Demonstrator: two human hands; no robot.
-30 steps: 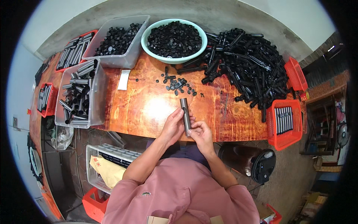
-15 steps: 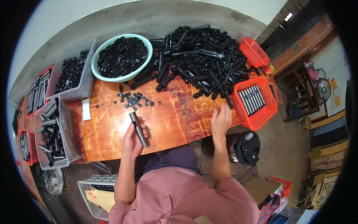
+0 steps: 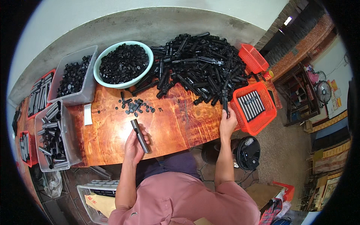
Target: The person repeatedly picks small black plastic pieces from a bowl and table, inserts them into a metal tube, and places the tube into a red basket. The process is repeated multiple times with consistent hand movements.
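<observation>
Left hand (image 3: 134, 144) clamped on a grey metal tube (image 3: 140, 135), held tilted over the near edge of the wooden surface (image 3: 176, 127). Right hand (image 3: 227, 123) well apart, closed on 1 black rod (image 3: 225, 104) at the near edge of the big black pile (image 3: 198, 71). Hands apart, parts not yet joined. Looks early: pile huge, only 1 layer of tubes in the red basket (image 3: 255, 108) beside the right hand. Loose small black caps (image 3: 135, 106) scattered mid-surface, green bowl (image 3: 123, 63) of caps behind. Nothing blocking either hand.
</observation>
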